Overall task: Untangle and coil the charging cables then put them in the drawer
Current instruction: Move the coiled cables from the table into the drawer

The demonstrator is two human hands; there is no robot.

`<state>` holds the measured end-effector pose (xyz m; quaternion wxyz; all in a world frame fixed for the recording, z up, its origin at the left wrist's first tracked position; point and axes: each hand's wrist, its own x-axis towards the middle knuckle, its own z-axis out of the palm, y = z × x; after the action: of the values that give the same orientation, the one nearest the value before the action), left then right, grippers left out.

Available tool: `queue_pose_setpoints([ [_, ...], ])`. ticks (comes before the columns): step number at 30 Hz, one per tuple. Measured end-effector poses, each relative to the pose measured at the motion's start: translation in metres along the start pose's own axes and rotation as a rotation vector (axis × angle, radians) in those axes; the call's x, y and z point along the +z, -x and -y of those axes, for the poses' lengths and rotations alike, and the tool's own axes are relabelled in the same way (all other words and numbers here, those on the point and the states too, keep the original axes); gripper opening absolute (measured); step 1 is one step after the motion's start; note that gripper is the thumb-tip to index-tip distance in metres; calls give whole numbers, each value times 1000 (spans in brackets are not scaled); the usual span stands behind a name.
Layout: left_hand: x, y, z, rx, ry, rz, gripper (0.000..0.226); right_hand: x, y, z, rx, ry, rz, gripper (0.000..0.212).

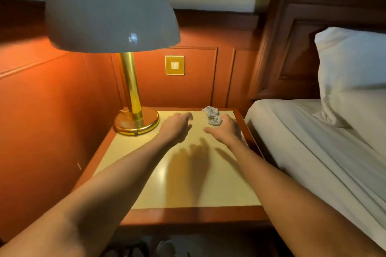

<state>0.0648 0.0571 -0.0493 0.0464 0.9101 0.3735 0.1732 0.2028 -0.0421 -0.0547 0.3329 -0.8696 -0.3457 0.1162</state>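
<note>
Two white charging cables lie coiled at the far right of the nightstand top (pixel 188 190): one coil (pixel 210 110) at the back edge, the other coil (pixel 213 120) just in front of it. My right hand (pixel 225 129) hovers beside the nearer coil, fingers spread and relaxed, its fingertips close to the coil; contact cannot be told. My left hand (pixel 177 126) hangs over the tabletop to the left of the coils with loosely bent fingers, holding nothing. No drawer shows in this view.
A lamp with a brass base (pixel 136 122) and grey dome shade (pixel 110 10) stands at the back left of the nightstand. A bed (pixel 313 142) with white sheet and pillow (pixel 353 69) adjoins on the right. A wall switch (pixel 174 65) sits behind.
</note>
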Motion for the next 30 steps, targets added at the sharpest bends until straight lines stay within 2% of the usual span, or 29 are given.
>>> queue_pose_setpoints([
  [4, 32, -82, -3, 77, -138, -19, 47, 28, -53, -9, 97, -36, -23, 90],
  [9, 70, -139, 5, 109, -259, 25, 65, 42, -89, -27, 11, 38, -19, 85],
  [13, 75, -167, 10, 292, -346, 240, 63, 39, -101, -30, -55, 187, 12, 67],
  [15, 72, -173, 9, 347, -376, 296, 57, 39, -102, -34, -77, 225, 0, 60],
  [18, 71, -173, 4, 381, -350, 249, 48, 40, -104, -39, -80, 214, -46, 58],
  [23, 72, -167, -1, 342, -381, 233, 28, 34, -101, -43, -69, 141, -92, 59],
  [27, 49, -135, -3, 308, -312, 200, 31, 13, -72, -47, 4, 3, -92, 61],
  [30, 17, -80, 0, 323, -220, 136, 33, -8, -20, -53, 4, -42, -60, 60],
])
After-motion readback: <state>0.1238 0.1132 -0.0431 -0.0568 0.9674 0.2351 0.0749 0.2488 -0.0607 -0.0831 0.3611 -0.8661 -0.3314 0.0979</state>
